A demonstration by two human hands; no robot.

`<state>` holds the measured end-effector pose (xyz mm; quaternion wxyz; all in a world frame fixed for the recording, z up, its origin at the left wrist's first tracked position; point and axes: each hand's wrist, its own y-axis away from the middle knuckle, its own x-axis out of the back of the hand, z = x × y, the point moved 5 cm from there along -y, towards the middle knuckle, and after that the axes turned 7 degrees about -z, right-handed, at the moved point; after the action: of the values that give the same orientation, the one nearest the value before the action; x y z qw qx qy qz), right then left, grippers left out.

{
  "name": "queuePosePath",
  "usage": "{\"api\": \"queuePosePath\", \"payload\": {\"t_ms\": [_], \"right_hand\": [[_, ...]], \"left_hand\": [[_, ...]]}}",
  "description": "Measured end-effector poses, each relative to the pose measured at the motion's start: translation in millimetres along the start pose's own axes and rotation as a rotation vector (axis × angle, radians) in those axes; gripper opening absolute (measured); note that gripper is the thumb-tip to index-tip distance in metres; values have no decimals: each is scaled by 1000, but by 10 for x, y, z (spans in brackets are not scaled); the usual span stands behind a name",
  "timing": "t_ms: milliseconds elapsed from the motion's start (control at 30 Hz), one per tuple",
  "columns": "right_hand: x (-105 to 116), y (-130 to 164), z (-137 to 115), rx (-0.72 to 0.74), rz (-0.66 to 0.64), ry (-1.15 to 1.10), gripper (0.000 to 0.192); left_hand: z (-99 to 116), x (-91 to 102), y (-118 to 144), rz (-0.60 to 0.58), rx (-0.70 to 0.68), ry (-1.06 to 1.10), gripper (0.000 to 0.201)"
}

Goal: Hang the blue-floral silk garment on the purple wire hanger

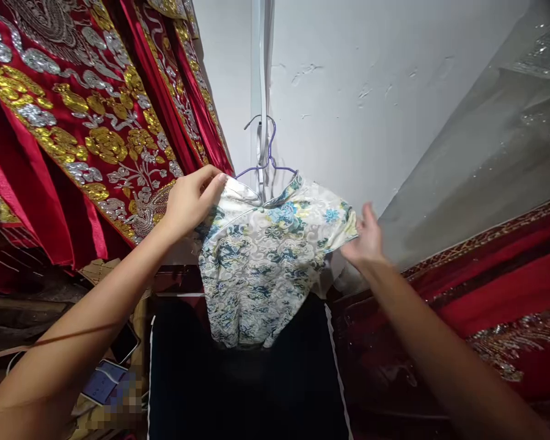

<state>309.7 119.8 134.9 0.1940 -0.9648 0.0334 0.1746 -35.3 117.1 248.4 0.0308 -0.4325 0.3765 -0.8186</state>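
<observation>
A short-sleeved floral top (261,263) in white, blue and yellow, with a stand collar, hangs on a thin purple hanger (273,143). The hanger's hook is up by a pale vertical pole. At the shoulder on the left side of the picture, my left hand (193,198) is closed on the fabric, thumb in front. My right hand (365,237) is beside the opposite sleeve's hem, its thumb raised apart and its fingers partly behind the sleeve. The lower part of the top hangs in front of dark cloth.
Red panels with gold and silver embroidery (105,116) hang at the left. Behind the top is a white wall (348,91). Clear plastic sheeting (499,134) covers the right side above red embroidered cloth (513,287). A phone (104,382) lies low on the left.
</observation>
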Motion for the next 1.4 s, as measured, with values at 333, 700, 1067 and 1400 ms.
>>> {"api": "queuePosePath", "payload": {"t_ms": [333, 700, 1067, 1400], "right_hand": [[-80, 182, -888, 231, 318, 209, 26], [-1310, 1551, -612, 779, -847, 710, 70], [-1163, 167, -253, 446, -485, 999, 54], [-1170, 41, -229, 246, -457, 805, 36]], "left_hand": [[384, 35, -432, -74, -160, -105, 35], [474, -27, -79, -376, 55, 241, 42], [162, 449, 155, -960, 121, 538, 26], [-185, 487, -96, -543, 169, 465, 38]]}}
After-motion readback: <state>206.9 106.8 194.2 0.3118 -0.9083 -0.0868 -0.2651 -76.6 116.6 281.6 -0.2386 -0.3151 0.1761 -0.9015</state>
